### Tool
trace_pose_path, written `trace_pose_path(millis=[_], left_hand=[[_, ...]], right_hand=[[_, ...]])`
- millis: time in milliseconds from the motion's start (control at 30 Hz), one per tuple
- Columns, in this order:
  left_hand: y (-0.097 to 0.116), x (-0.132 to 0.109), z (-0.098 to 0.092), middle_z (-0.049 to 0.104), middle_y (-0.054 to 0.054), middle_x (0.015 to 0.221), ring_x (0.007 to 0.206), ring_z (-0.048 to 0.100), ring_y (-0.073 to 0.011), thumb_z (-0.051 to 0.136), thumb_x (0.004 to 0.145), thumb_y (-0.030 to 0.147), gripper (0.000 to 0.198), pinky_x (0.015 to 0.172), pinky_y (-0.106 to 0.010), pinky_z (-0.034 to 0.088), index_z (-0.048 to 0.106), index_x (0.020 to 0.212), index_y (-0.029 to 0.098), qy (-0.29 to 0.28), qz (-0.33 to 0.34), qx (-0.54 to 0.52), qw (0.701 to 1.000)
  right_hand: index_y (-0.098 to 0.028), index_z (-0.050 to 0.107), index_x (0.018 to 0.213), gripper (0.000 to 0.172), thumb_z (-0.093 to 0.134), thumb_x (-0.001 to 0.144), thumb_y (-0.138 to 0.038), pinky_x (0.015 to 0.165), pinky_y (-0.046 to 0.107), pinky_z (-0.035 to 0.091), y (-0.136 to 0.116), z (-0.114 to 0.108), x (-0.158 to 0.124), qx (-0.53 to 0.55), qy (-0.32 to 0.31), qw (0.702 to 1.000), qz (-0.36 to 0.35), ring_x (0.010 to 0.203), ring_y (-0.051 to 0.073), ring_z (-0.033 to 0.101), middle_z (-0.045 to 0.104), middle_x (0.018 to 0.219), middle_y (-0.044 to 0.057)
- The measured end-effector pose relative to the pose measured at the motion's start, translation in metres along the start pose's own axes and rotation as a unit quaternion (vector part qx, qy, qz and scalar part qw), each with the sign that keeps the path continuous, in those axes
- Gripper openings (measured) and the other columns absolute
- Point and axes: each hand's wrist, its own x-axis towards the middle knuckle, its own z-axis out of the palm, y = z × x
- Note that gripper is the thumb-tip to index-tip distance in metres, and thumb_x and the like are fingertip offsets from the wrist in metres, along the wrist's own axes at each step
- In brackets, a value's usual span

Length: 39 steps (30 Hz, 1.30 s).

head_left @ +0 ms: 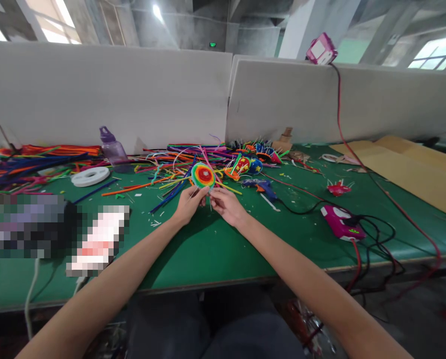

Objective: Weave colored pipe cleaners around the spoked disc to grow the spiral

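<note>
A round disc of coiled pipe cleaners (pixel 203 176), ringed red, orange, yellow and green with a pale blue edge, is held up above the green table. My left hand (pixel 190 203) pinches its lower edge between thumb and fingers. Close beside it, my right hand (pixel 224 203) has its fingers closed at the disc's lower right edge, where a thin pale strand hangs down. Whether that strand is in its fingertips is too small to tell. Behind the disc lie loose pipe cleaners (pixel 178 153) in many colours. Finished-looking red and blue starred pieces (pixel 248 165) sit just right of it.
A blue glue gun (pixel 265 188) with a black cord lies right of my hands. Further right are a magenta power socket (pixel 342 223) with tangled cables and brown cardboard (pixel 413 167). To the left stand a purple bottle (pixel 113 149), a white tape roll (pixel 90 176) and a blurred phone (pixel 101 239).
</note>
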Motion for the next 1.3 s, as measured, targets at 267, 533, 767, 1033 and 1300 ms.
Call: trace_pose_path(millis=[267, 533, 767, 1033, 1300], left_hand=[[-0.002, 0.001, -0.001, 0.053, 0.003, 0.049, 0.047, 0.049, -0.0098, 0.067, 0.077, 0.054, 0.042, 0.049, -0.023, 0.040, 0.056, 0.060, 0.016, -0.012, 0.000, -0.002, 1.000], [0.003, 0.005, -0.014, 0.065, 0.001, 0.069, 0.052, 0.060, -0.0110, 0.061, 0.083, 0.044, 0.030, 0.053, -0.024, 0.048, 0.064, 0.097, 0.018, -0.174, 0.031, 0.085, 0.981], [0.011, 0.022, -0.058, 0.069, -0.005, 0.088, 0.076, 0.066, -0.0154, 0.053, 0.087, 0.027, 0.023, 0.063, -0.026, 0.051, 0.064, 0.105, 0.018, 0.180, 0.193, 0.239, 0.934], [0.023, 0.011, -0.044, 0.068, -0.010, 0.114, 0.107, 0.060, -0.0218, 0.046, 0.096, 0.032, 0.037, 0.092, -0.038, 0.050, 0.055, 0.130, 0.021, 0.125, 0.309, 0.389, 0.859], [0.021, 0.006, -0.035, 0.068, -0.010, 0.114, 0.097, 0.064, -0.0207, 0.044, 0.096, 0.036, 0.037, 0.076, -0.032, 0.054, 0.059, 0.126, 0.020, 0.089, 0.252, 0.379, 0.886]], right_hand=[[-0.017, 0.061, 0.067, 0.027, 0.080, 0.055, -0.032, 0.037, 0.018, 0.020, 0.001, -0.002, 0.000, -0.042, -0.023, 0.998, -0.044, 0.047, 0.006, 0.048, 0.053, 0.053, -0.005], [-0.019, 0.053, 0.060, 0.031, 0.073, 0.067, -0.042, 0.041, 0.021, 0.021, -0.007, -0.013, 0.006, -0.122, 0.037, 0.984, -0.128, 0.044, 0.006, 0.037, 0.045, 0.048, -0.006], [-0.021, 0.053, 0.067, 0.026, 0.062, 0.078, -0.043, 0.060, 0.028, 0.041, -0.020, -0.033, 0.015, -0.326, 0.119, 0.891, -0.294, 0.063, 0.016, 0.052, 0.056, 0.063, 0.000], [-0.021, 0.053, 0.067, 0.030, 0.056, 0.082, -0.047, 0.068, 0.030, 0.042, -0.014, -0.021, 0.007, -0.467, -0.009, 0.828, -0.310, 0.068, 0.018, 0.054, 0.063, 0.073, 0.004], [-0.021, 0.052, 0.067, 0.033, 0.056, 0.082, -0.050, 0.067, 0.029, 0.040, -0.013, -0.020, 0.007, -0.452, -0.009, 0.843, -0.292, 0.065, 0.017, 0.051, 0.057, 0.067, 0.001]])
